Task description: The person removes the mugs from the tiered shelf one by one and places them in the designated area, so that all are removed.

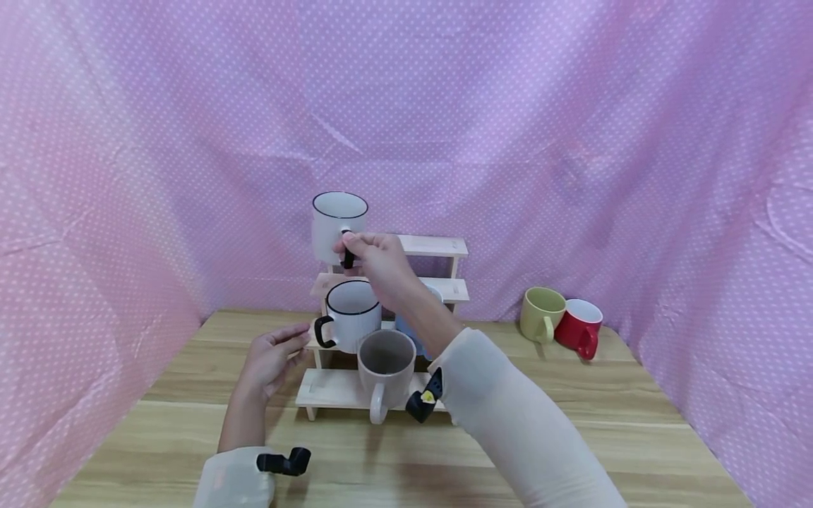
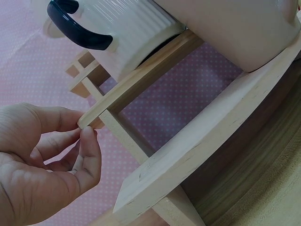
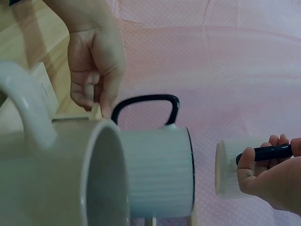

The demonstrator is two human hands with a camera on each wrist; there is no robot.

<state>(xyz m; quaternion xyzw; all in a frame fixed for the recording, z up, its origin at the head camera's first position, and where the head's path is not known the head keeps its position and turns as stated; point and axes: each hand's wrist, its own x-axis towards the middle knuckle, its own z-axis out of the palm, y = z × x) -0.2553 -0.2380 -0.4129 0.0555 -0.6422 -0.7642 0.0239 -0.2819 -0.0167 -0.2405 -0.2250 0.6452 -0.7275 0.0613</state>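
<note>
My right hand (image 1: pixel 377 264) grips the black handle of a white mug (image 1: pixel 327 236) with a black rim, at the left end of the top board of a wooden stepped rack (image 1: pixel 438 245). Whether that mug touches the board, I cannot tell. Below it, a second black-rimmed white mug (image 1: pixel 356 328) stands on a lower step, its handle pointing left. My left hand (image 2: pixel 47 160) pinches the left end of that step between thumb and fingers. A grey-beige mug (image 1: pixel 387 367) sits on the lowest step. Behind my right forearm, a blue mug (image 1: pixel 404 324) is partly hidden.
On the wooden table (image 1: pixel 559 423) to the right, a yellow-green mug (image 1: pixel 540 314) and a red mug (image 1: pixel 571 328) with a white inside stand side by side. A pink dotted cloth (image 1: pixel 540 141) hangs behind and along both sides.
</note>
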